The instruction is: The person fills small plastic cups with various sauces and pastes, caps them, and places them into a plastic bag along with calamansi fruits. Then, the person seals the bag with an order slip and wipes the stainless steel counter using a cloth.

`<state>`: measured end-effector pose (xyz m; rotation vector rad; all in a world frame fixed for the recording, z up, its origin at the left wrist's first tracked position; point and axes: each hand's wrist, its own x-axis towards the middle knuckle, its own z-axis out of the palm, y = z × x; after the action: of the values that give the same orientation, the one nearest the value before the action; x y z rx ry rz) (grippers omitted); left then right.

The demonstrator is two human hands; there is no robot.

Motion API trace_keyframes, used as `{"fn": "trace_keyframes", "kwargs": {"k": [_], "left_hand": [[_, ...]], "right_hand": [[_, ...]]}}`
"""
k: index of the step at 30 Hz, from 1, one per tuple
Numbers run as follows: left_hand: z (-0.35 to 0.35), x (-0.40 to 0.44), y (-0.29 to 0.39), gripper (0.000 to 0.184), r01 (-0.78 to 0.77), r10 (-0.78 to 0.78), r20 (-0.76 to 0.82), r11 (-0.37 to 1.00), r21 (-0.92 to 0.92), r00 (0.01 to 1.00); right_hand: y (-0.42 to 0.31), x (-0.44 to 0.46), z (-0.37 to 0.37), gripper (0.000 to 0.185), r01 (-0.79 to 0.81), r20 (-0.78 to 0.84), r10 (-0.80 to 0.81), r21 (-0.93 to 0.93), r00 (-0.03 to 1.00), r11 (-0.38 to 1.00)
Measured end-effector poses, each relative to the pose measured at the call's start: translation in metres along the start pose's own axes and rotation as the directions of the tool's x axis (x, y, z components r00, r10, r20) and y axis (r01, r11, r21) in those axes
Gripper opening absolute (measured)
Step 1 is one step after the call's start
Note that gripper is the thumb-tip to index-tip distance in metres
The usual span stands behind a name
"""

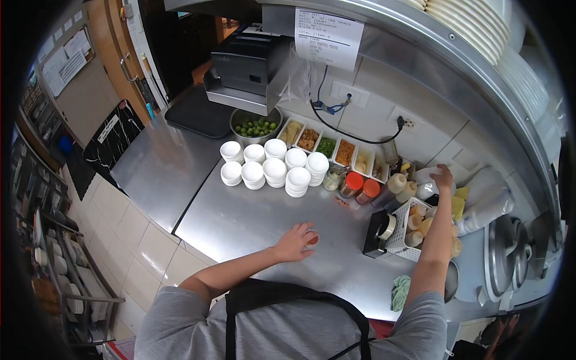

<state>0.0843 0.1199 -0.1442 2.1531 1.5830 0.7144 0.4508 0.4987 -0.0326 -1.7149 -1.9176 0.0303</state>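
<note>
My left hand (292, 243) rests low over the steel counter, its fingers curled around a small round container with reddish-brown contents (312, 238). At the far right, my right arm is stretched toward the wall. My right hand (443, 179) has bent fingers at a clear and white plastic package (427, 187); what they grip is too small to make out. Beneath that arm stands a white basket (396, 240) of squeeze bottles. Two red-lidded jars (351, 183) are between my hands, further back.
Stacks of white bowls (275, 170) stand behind my left hand, near a metal bowl of green citrus (257, 127). Trays of chopped ingredients (326, 147) line the wall. A black dispenser (377, 233), green cloth (400, 292) and pot lids (501, 255) are at right. A printer (246, 63) overhangs the back.
</note>
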Motion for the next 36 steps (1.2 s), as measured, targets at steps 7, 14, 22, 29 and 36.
{"fn": "trace_keyframes", "kwargs": {"k": [7,14,22,29,36], "left_hand": [[-0.009,0.005,0.010,0.047,0.012,-0.011,0.009,0.993,-0.117,1.000],[-0.030,0.021,0.027,0.045,-0.053,0.003,-0.159,0.949,-0.310,0.987],[-0.082,0.063,0.084,0.059,-0.086,-0.058,-0.142,0.558,-0.825,0.988],[-0.095,0.057,0.076,0.052,-0.079,-0.040,-0.123,0.567,-0.820,0.992],[-0.105,0.049,0.077,0.053,-0.054,-0.087,-0.110,0.492,-0.869,0.990]], "right_hand": [[0.021,0.006,-0.011,0.049,-0.286,0.049,0.294,0.426,0.955,0.858],[-0.086,-0.092,-0.074,0.036,-0.269,0.271,-0.074,0.963,0.960,0.033],[-0.206,-0.235,-0.056,0.036,-0.484,0.435,-0.488,0.875,0.757,0.030],[-0.222,-0.261,-0.047,0.035,-0.470,0.443,-0.459,0.880,0.770,0.061],[-0.230,-0.269,-0.044,0.034,-0.570,0.504,-0.429,0.821,0.750,-0.032]]}}
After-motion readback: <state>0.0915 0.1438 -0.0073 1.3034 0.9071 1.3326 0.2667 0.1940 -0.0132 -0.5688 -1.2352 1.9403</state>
